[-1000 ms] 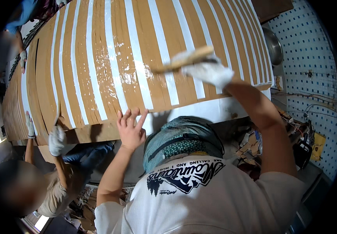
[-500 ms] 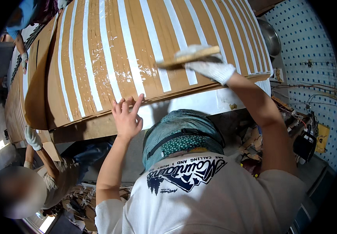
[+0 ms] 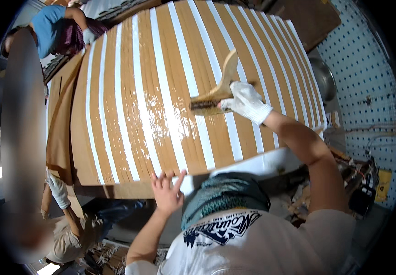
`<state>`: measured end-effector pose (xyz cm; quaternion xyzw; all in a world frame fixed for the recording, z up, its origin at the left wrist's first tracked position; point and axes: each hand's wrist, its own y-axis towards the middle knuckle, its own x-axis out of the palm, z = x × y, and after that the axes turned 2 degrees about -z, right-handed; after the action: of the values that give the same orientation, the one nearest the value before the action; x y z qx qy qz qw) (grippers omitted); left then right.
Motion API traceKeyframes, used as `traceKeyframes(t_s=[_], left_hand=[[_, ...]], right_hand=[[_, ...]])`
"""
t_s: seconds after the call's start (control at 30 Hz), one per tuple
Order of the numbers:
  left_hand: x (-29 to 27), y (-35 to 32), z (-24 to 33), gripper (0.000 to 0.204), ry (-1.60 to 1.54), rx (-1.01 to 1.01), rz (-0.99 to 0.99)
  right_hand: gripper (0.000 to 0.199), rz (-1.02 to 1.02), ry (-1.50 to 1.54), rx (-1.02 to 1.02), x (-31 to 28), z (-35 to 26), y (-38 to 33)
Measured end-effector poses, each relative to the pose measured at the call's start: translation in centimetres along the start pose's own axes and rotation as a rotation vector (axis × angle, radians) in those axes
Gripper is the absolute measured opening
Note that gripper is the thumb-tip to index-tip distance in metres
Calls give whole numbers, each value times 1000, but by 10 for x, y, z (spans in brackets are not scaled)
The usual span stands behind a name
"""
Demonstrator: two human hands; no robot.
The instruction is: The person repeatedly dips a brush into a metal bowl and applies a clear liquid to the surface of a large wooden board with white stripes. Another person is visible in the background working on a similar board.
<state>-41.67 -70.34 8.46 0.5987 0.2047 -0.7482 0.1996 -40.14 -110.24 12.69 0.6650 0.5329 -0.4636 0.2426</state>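
At right, a metal bowl (image 3: 323,80) sits near the pale wall (image 3: 363,64) (specked with small blue squares), a brown board (image 3: 305,20) farther up. Lower down, a yellow sheet (image 3: 383,184) shows beside a black object (image 3: 362,201). Scraps (image 3: 118,256) lie lower left.

Workshop, striped brown sheets (image 3: 163,91), wooden brush (image 3: 214,95), gloved co-workers (image 3: 49,28), piled scraps (image 3: 115,256)

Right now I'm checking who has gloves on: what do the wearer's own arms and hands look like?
The right hand wears a white fabric glove with a ribbed cuff. The left hand is bare. Short white fabric sleeves leave the forearms uncovered; no watch shows.
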Motion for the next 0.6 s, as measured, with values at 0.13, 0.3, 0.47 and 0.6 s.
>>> traceKeyframes(t_s=[0.13, 0.3, 0.47, 0.6], left_hand=[[-3, 1, -4, 81, 8, -14, -83], [1, -5, -8, 64, 82, -28, -172], [26, -12, -21, 44, 82, 59, -29], [17, -4, -22, 43, 34, 41, -71]], right_hand=[[62, 215, 62, 11, -22, 19, 123], [55, 390, 58, -88, -45, 47, 274], [51, 453, 61, 6, -64, 58, 385], [54, 546, 108, 24, -70, 79, 441]])
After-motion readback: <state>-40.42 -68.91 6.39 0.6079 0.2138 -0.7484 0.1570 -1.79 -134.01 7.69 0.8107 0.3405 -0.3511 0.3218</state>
